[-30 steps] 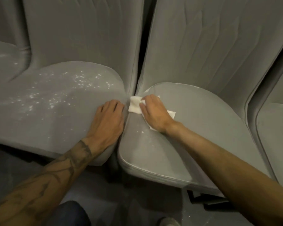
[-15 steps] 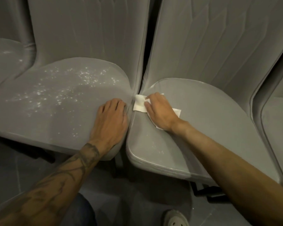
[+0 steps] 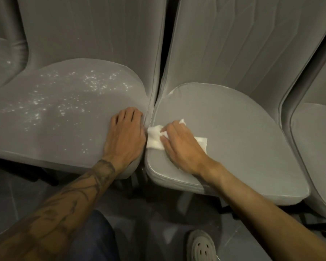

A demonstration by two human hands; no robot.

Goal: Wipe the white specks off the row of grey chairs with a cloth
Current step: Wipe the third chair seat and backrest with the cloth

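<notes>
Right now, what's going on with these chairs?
A person is cleaning a row of grey chairs. Their right hand presses a white cloth flat on the left edge of one seat, which looks mostly free of specks. Their left hand rests flat on the neighbouring seat, close to the gap between the two. That seat is scattered with white specks and is not yet wiped.

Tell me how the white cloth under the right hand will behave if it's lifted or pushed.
The white cloth is probably floppy: it lies crumpled and creased, following the seat. It looks thin, so likely very light. Pushed, it may bunch up unless the right hand presses it flat.
</notes>
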